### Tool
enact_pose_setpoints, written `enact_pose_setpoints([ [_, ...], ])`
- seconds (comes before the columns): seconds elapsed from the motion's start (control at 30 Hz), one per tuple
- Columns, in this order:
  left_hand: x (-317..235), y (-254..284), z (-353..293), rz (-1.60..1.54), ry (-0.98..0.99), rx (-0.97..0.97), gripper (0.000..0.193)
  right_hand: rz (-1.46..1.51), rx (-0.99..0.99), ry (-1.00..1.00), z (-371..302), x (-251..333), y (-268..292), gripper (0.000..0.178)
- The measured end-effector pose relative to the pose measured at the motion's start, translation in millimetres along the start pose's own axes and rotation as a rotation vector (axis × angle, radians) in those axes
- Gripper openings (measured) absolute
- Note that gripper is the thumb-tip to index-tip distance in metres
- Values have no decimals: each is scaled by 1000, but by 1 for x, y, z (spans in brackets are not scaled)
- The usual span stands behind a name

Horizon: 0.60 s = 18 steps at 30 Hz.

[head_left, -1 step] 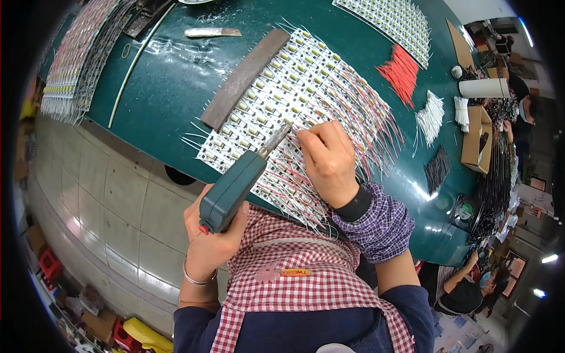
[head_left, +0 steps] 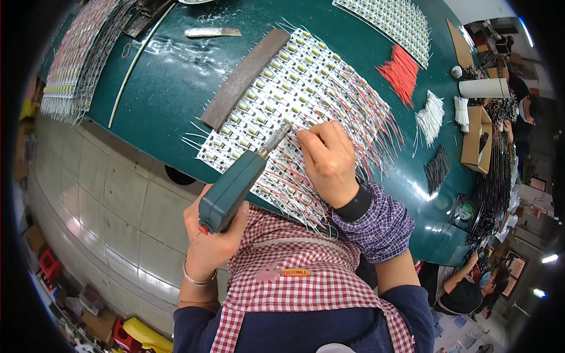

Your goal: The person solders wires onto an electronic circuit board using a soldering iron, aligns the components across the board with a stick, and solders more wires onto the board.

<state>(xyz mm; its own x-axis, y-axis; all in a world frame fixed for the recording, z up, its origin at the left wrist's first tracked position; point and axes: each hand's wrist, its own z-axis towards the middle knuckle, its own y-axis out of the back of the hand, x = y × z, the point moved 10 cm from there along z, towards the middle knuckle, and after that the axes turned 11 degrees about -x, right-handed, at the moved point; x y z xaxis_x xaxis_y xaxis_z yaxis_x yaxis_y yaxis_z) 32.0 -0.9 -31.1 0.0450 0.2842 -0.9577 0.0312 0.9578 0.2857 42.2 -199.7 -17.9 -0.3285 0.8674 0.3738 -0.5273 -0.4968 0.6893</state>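
My left hand (head_left: 215, 238) is wrapped round the dark green body of a soldering gun (head_left: 232, 191). Its metal tip reaches up and right to a panel of small circuit boards (head_left: 259, 109), which lies tilted on the table. Close beside that tip, my right hand (head_left: 329, 159) is closed in a pinch on a thin wire, mostly hidden by the fingers. Red and white wires (head_left: 368, 126) stick out from many boards, on the right and near side of the panel. Along the panel's far-left edge rests a brown flat bar (head_left: 244, 79).
On the green table (head_left: 159, 100) lie bundles of red wires (head_left: 400, 75), white wires (head_left: 431, 117) and black wires (head_left: 437, 169). Another board panel (head_left: 391, 23) is at the back, and stacked panels (head_left: 88, 53) stand far left. A cardboard box (head_left: 477, 140) sits right. Other people work beyond.
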Motion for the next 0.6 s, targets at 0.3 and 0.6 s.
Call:
enact_pose_setpoints([
  [0.3,-10,12,-10,123,-255,-88,18,-4,-3,-6,-1,0,0,19],
  [0.6,-2,18,-11,8,-100,-61,19,11,-14,6,-3,15,7,20],
])
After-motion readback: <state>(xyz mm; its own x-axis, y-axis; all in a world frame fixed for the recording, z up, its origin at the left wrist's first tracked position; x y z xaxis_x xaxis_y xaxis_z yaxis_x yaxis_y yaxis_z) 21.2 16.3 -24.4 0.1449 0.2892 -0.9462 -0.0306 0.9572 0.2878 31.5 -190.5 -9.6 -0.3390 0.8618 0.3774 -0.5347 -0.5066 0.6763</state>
